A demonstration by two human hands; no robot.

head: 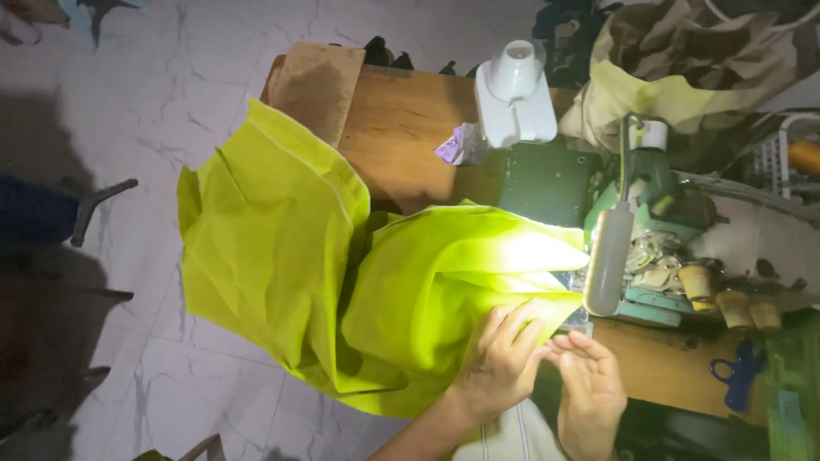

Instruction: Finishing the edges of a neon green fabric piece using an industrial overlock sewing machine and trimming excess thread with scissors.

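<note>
Handling: we judge the yellow-green fabric (342, 265) light, soft, slippery; best taken at its edge by the sewing machine (658, 239).
Fabric: draped off the worktop (401, 128), left of the machine.
Lamp (608, 256): crowds the machine's front.
Left hand (500, 358): fingers spread, pressing fabric flat.
Right hand (589, 388): open, grip holding nothing.

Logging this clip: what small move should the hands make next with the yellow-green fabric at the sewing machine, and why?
Probably ease the yellow-green fabric edge further toward the sewing machine. The left hand lies flat on it, the right hand is beside its edge, and the lit fold already points at the machine.
</note>
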